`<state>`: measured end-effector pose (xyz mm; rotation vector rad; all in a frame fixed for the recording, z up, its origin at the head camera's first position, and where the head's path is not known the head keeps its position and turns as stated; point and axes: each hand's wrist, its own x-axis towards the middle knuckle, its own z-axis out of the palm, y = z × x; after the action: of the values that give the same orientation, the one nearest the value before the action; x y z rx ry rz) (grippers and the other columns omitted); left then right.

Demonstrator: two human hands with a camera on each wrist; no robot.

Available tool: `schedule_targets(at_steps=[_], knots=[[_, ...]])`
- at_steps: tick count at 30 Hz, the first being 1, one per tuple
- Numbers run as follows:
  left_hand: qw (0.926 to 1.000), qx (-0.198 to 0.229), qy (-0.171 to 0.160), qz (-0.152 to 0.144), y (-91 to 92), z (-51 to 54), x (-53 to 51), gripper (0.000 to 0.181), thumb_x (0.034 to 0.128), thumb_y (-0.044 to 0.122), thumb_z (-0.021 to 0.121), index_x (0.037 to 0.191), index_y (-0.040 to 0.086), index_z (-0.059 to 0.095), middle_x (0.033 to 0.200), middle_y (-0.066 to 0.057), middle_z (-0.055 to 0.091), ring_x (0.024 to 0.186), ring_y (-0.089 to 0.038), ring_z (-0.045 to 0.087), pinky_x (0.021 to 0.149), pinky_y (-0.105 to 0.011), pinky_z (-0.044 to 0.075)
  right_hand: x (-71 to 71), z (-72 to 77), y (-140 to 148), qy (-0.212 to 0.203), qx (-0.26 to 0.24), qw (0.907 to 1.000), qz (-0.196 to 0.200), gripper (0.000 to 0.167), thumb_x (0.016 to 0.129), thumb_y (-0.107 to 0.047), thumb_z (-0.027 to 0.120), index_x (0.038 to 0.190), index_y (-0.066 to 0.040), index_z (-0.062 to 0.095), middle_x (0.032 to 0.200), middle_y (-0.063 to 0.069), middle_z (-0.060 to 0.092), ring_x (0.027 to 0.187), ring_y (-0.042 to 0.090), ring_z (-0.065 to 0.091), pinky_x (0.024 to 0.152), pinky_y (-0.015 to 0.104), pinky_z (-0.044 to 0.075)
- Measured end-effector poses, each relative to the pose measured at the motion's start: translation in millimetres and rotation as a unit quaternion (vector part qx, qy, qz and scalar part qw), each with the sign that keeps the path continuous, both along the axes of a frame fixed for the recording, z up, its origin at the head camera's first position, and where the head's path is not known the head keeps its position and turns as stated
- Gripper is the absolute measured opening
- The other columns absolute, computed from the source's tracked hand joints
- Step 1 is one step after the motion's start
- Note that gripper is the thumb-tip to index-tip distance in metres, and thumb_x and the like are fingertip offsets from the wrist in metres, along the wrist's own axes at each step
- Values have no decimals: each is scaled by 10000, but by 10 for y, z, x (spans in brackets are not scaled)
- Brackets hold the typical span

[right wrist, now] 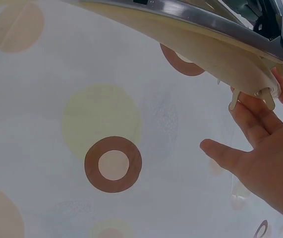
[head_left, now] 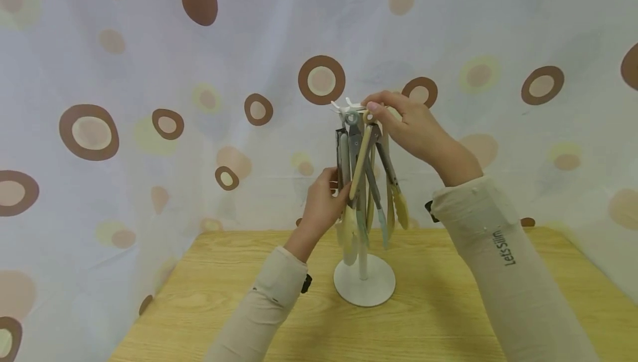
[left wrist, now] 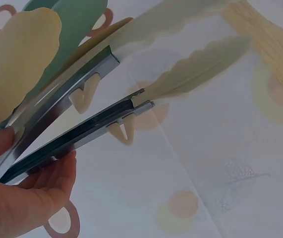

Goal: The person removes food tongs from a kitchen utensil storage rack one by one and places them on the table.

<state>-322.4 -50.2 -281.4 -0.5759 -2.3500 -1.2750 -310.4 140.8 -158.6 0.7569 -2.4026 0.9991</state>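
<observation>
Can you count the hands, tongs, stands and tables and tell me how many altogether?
Hands, left and right: 2
Tongs: at least 3, overlapping too much to count exactly
Stand: 1
Table: 1
Total: at least 7

You have a white stand upright on the desk, with a round base, a slim post and hooks at its top. Several metal tongs hang from it, heads down; you can see pale blue-green heads and a yellow head angled outward. Your left hand grips cream-headed tongs, scalloped at the edges, their two arms slightly apart.
</observation>
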Motion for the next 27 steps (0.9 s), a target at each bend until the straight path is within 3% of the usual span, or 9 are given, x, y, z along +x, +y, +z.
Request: schedule_targets(at_steps=[10,20,27], knots=[[9985,519,199,6,-37,-39,19,374,929,104,637,1269,-24,547,1155,-159,623,972,-289,637,912,-413,480,10,8,1,-69,-13,10000,-24,418,1013,-453,414,1302,-193,567,1411,51,487,1345,294,379,1057,571,271],[9959,737,497,175,-76,-69,5,365,911,100,661,1241,-30,574,1097,-173,635,904,-307,666,896,-452,490,5,6,-22,-79,-53,10000,5,420,1010,-453,419,1304,-193,568,1401,42,501,1337,282,391,1061,559,273],[9952,632,698,260,-131,-50,10,347,921,160,663,1217,-8,595,1074,-148,631,900,-283,666,874,-437,498,-11,4,-35,-93,9,10000,-14,420,1015,-443,408,1307,-185,563,1409,52,491,1344,294,380,1064,569,267]])
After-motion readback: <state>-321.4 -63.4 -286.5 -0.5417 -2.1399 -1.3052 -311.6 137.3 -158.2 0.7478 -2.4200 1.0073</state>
